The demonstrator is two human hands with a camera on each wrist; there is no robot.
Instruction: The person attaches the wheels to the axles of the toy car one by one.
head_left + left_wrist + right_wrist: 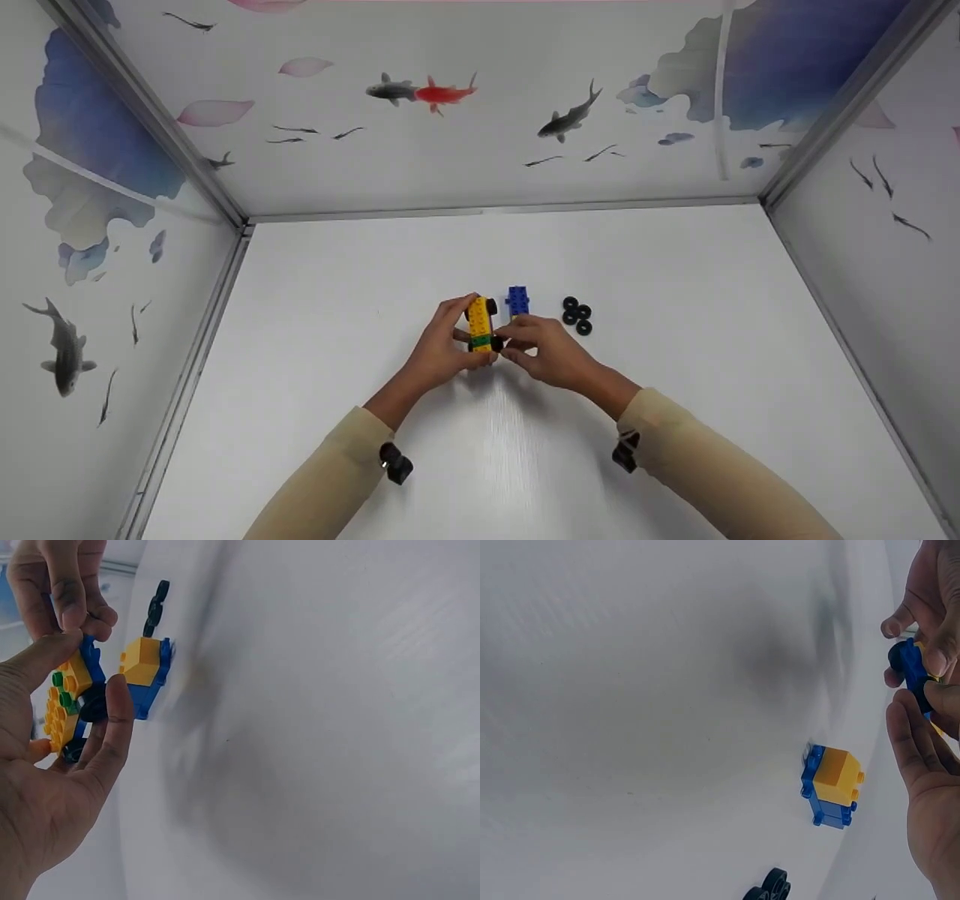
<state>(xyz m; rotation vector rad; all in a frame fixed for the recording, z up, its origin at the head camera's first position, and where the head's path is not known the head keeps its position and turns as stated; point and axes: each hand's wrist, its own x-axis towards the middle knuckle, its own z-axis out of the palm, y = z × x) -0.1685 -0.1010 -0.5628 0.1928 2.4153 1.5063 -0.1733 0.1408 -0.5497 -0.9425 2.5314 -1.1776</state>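
My left hand (pixel 441 346) grips a toy block car (pixel 479 318) above the table, thumb at its near end and fingers toward its far end. The car has a studded yellow top with a green strip, a blue base (pixel 913 667) and black wheels. From the right, my right hand (pixel 561 355) pinches with fingertips and thumb at the near right wheel (pixel 497 343). Just beyond that hand, a second block vehicle (pixel 517 300) stands on the table, its blue base carrying a sloped yellow block (pixel 142 661); the right fingers overlap its near end in the head view.
Several loose black tyres (pixel 570 316) lie clustered to the right of the second vehicle. The white table (pixel 337 285) is enclosed at the back and sides by panels (pixel 480 165) printed with fish and petals. Small black devices (pixel 396 463) are strapped at both sleeve cuffs.
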